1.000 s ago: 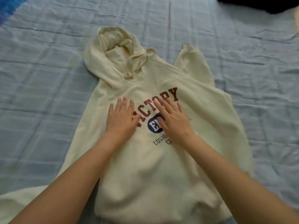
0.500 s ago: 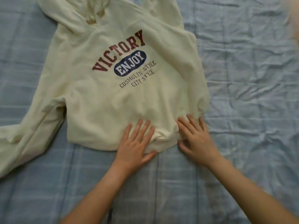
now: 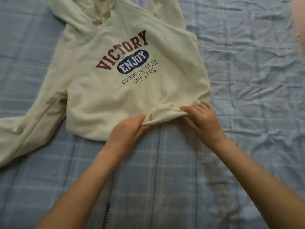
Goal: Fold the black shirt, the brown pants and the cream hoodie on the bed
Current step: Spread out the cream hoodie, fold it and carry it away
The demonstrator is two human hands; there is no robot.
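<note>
The cream hoodie (image 3: 105, 100) lies face up on the bed, its "VICTORY ENJOY" print showing and its hood at the top edge. One sleeve trails off to the lower left. My left hand (image 3: 127, 129) pinches the bottom hem near its middle. My right hand (image 3: 202, 119) grips the same hem at the right corner, and the cloth between them is bunched and lifted a little. The black shirt and the brown pants are out of view.
The bed (image 3: 247, 96) is covered with a wrinkled blue plaid sheet on all sides of the hoodie. A pale blurred shape (image 3: 299, 30) sits at the upper right edge.
My hands slid from the chest print down to the bottom hem, first lying flat on it. Now both have closed on the hem and raised it slightly.
</note>
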